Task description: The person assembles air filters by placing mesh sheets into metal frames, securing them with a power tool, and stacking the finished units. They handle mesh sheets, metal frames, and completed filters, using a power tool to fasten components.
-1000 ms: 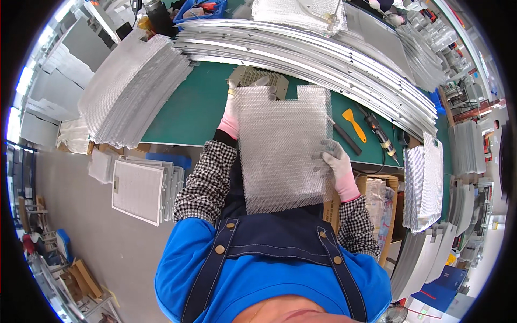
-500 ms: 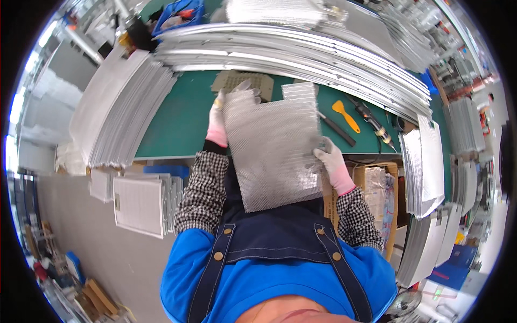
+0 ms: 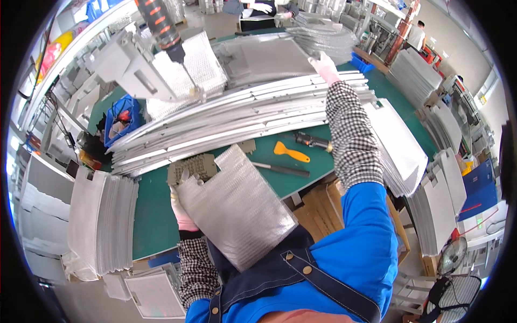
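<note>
A silvery fine-mesh metal sheet with a notched top edge is tilted in front of my body. My gloved left hand grips it by its left edge; some of the fingers are hidden behind the mesh. Stretched far forward over the long metal strips, my gloved right hand is empty, its fingers apart. It is close to a stack of grey sheets and a pile of shiny mesh sheets. A beige block with rows of small bumps lies just beyond the held sheet.
On the green table lie an orange scraper, a black-handled tool and an electric screwdriver. Panel stacks flank both sides. A blue bin stands at the back left, near a hanging power tool. Another person works beyond.
My right hand has let go of the mesh sheet and moved far forward and across the metal strips. My left hand still holds the sheet, now more tilted. The view has turned.
</note>
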The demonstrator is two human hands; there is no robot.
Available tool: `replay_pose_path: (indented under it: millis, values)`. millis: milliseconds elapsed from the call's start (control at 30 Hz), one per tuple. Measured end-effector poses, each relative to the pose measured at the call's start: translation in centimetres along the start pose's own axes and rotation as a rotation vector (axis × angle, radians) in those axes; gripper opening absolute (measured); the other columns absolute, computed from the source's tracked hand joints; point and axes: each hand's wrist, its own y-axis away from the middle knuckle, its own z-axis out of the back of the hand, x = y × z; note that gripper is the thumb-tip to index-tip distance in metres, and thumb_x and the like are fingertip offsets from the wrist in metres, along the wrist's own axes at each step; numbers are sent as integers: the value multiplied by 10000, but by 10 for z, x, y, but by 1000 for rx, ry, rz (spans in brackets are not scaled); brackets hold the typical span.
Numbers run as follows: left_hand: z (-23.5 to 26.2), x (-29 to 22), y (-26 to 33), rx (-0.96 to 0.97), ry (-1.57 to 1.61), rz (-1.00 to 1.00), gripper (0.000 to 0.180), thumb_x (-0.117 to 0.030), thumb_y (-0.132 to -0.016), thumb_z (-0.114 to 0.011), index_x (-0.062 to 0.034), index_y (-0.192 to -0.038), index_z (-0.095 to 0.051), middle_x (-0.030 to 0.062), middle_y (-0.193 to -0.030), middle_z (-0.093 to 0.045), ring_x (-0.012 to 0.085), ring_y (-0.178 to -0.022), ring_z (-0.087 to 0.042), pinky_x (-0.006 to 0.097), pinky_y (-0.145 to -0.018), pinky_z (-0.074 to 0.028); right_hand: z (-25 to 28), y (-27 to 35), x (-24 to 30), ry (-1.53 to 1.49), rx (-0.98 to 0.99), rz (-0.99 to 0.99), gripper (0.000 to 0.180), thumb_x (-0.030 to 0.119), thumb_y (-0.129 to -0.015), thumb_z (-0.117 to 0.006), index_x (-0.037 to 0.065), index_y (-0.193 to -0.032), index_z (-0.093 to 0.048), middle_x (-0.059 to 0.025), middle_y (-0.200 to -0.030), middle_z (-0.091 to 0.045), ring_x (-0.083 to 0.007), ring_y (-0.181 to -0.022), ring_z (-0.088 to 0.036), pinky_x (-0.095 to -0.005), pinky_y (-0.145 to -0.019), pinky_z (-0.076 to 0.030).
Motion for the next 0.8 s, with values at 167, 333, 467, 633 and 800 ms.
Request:
replay_pose_path:
  millis: [167, 333, 467, 633, 800]
  values:
    - [9, -4, 10, -19, -13, -38, 698, -622, -917, -640, -89, -1355, -536, 169, -1156, -598, 293, -1034, -588, 448, -910, -524, -37, -1, 52, 287, 262, -142, 817, 554, -925, -596, 89, -1547, -343, -161, -1463, -557, -326, -1343, -542, -536, -1121, -352]
    - [-2, -3, 5, 14, -67, -37, 651, -570, -957, -614, -63, -1361, -544, 151, -1135, -609, 264, -974, -594, 423, -891, -528, -50, -14, 51, 404, 289, -233, 561, 388, -1035, -383, 88, -1506, -429, -137, -1458, -570, -354, -1335, -547, -623, -1096, -327]
    - [-3, -3, 6, -28, -94, -46, 702, -616, -929, -624, -52, -1339, -547, 174, -1146, -591, 291, -1020, -579, 437, -904, -518, -61, -15, 55, 388, 218, -325, 490, 282, -1060, -271, 96, -1387, -586, -133, -1404, -613, -326, -1308, -578, -546, -1068, -409]
    - [-1, -2, 4, 6, -73, -32, 731, -624, -918, -633, -57, -1369, -537, 159, -1111, -608, 267, -980, -592, 424, -884, -532, -42, -4, 61, 377, 179, -157, 446, 291, -982, -452, 77, -1344, -602, -156, -1292, -678, -310, -1201, -654, -448, -1018, -488]
    - [-8, -5, 8, -47, -74, -39, 703, -607, -924, -635, -56, -1350, -543, 174, -1123, -606, 274, -984, -595, 433, -892, -534, 8, 26, 98, 473, 215, -14, 793, 529, -769, -792, 188, -1437, -535, -145, -1494, -513, -307, -1396, -478, -448, -1115, -428]
